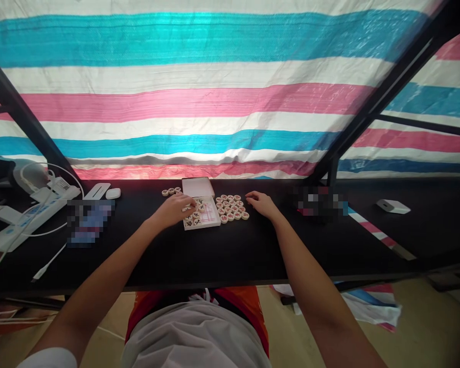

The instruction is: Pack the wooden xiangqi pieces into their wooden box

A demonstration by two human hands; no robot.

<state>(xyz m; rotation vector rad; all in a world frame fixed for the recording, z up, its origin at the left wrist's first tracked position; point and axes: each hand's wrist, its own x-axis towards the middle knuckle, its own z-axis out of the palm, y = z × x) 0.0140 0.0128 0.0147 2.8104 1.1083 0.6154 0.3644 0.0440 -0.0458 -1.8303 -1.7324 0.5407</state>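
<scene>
Power strip (32,220) at far left, cables tangled round it, on black tabletop (230,263). Next, white cable plug (42,272) near the front, pixelated patch above it to the right, white slab (97,191) and small white case (113,193) behind, side by side. Short row of loose black-marked pieces (171,191) toward the back, just beyond left hand (180,204). Left hand reaches over left part of white box (205,225), fingers bent down among black-marked discs (196,215) inside; grip narrow-looking, can't tell if a disc is pinched. Box open, lid (198,187) laid back behind it; discs sit in its left part, pink grid sheet (211,210) shows at right. Red-marked discs (233,207) in rows on tabletop, just beside box's right wall. Right hand (260,203) at their right edge, palm down, fingers loosely bent; can't tell if it touches or holds one. Further right, another pixelated patch, striped band (371,227), white charger (393,206) well apart. Striped sheet (199,107) hangs behind everything.
</scene>
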